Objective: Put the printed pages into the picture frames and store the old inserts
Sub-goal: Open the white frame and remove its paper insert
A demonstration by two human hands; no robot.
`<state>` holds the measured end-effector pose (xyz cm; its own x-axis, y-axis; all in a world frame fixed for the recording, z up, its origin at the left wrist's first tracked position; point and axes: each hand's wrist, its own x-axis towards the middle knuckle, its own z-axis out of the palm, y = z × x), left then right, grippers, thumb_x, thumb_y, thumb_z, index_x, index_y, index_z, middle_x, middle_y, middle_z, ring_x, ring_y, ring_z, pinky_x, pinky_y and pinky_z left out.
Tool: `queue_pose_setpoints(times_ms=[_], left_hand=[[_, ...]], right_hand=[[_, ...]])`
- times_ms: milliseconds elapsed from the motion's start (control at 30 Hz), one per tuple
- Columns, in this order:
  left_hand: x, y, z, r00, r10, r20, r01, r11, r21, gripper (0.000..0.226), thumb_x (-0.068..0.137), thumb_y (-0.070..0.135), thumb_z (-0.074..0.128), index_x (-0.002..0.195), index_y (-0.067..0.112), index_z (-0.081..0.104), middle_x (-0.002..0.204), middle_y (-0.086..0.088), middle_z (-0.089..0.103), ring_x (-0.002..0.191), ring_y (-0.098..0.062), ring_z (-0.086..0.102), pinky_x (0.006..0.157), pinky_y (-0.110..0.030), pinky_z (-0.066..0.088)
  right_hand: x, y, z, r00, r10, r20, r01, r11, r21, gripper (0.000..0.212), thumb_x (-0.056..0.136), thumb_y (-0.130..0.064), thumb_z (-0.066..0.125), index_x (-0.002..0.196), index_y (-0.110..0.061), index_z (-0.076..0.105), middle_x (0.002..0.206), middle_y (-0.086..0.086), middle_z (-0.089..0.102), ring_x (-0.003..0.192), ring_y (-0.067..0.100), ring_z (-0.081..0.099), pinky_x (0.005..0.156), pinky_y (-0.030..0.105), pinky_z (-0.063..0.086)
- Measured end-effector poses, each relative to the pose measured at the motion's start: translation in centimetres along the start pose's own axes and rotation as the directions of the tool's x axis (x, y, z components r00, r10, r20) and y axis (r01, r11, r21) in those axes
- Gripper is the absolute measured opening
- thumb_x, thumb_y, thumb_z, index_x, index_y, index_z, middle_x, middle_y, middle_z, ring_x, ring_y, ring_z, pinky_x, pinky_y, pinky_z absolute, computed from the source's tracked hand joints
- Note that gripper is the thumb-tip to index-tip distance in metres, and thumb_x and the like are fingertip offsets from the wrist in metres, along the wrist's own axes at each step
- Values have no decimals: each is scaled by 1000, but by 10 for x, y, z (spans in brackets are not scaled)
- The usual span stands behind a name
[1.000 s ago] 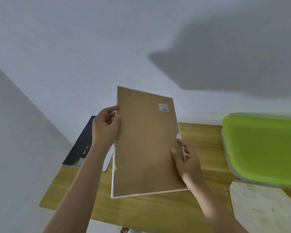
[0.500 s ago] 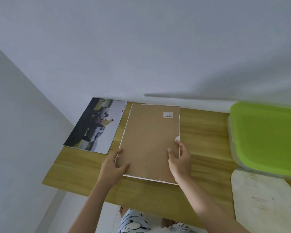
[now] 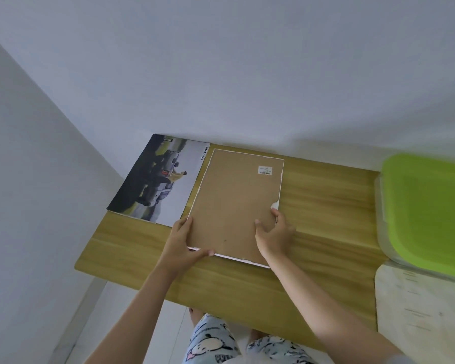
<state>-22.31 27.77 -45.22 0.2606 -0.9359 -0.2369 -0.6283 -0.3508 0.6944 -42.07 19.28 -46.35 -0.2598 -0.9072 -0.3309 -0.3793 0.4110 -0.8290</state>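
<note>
We see the frame (image 3: 234, 203) face-down on the bench (image 3: 326, 195) (backing up); left grip (image 3: 180, 243) clasps its near corner, right grip (image 3: 273, 233) lies open, fingers flat on it.

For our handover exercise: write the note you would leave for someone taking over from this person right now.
Left hand holds the near left corner of the picture frame; right hand rests open on its brown backing.
Frame lies face down on the wooden table, car print beside it on the left, green-lidded box at right.
Done: frame laid down.
Left: open the backing, swap inserts, store the old one.
</note>
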Motion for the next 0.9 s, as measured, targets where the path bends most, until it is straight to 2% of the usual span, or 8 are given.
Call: queue_pose_setpoints(times_ms=[133, 267, 400, 500, 733, 900], left_hand=[[0, -8, 7, 999, -7, -35, 8, 999, 33, 112, 61, 50, 79, 148, 14, 18, 150, 3, 24, 133, -19, 20, 111, -38, 26], [0, -13, 13, 995, 0, -95, 2, 1000, 18, 107, 64, 47, 79, 147, 14, 21, 145, -1, 22, 129, -17, 22, 108, -32, 26], [-8, -14, 22, 968, -4, -250, 8, 1000, 15, 94, 67, 44, 78, 142, 10, 32, 132, -2, 26, 120, -9, 29, 102, -27, 32], [-15, -15, 31, 947, 9, -322, 0, 1000, 27, 86, 71, 41, 76, 139, 5, 37, 133, -4, 33, 125, -16, 32, 104, -28, 30], [-14, -18, 36, 936, -23, -351, 15, 1000, -23, 86, 69, 40, 77, 138, 5, 38, 133, -5, 36, 126, -18, 34, 106, -30, 31], [-14, -17, 37, 929, -38, -368, 28, 999, -32, 86, 69, 41, 77, 137, 7, 40, 133, -3, 37, 125, -18, 35, 107, -34, 34]], right_hand=[[2, 4, 2, 997, -68, 25, 71, 988, -137, 56, 81, -27, 69, 131, -17, 46, 123, 12, 36, 106, 29, 51, 95, 33, 43], [4, 9, -3, 992, -116, 41, 123, 928, -351, 58, 81, -37, 66, 133, -20, 46, 120, 10, 41, 119, 31, 38, 99, 38, 36], [5, 17, -7, 972, -208, 110, 234, 906, -353, 63, 81, -38, 66, 136, -17, 43, 117, 9, 39, 116, 28, 37, 99, 35, 34], [9, 17, -8, 965, -225, 131, 258, 899, -354, 65, 79, -37, 68, 135, -14, 45, 116, 9, 38, 114, 29, 37, 100, 37, 36], [26, 7, -13, 969, -158, 189, 211, 929, -305, 65, 68, -33, 80, 123, -11, 52, 122, 9, 39, 122, 28, 34, 103, 35, 36], [32, -3, -14, 970, -151, 190, 202, 935, -290, 66, 61, -27, 86, 116, -7, 54, 123, 12, 39, 120, 28, 37, 101, 28, 33]])
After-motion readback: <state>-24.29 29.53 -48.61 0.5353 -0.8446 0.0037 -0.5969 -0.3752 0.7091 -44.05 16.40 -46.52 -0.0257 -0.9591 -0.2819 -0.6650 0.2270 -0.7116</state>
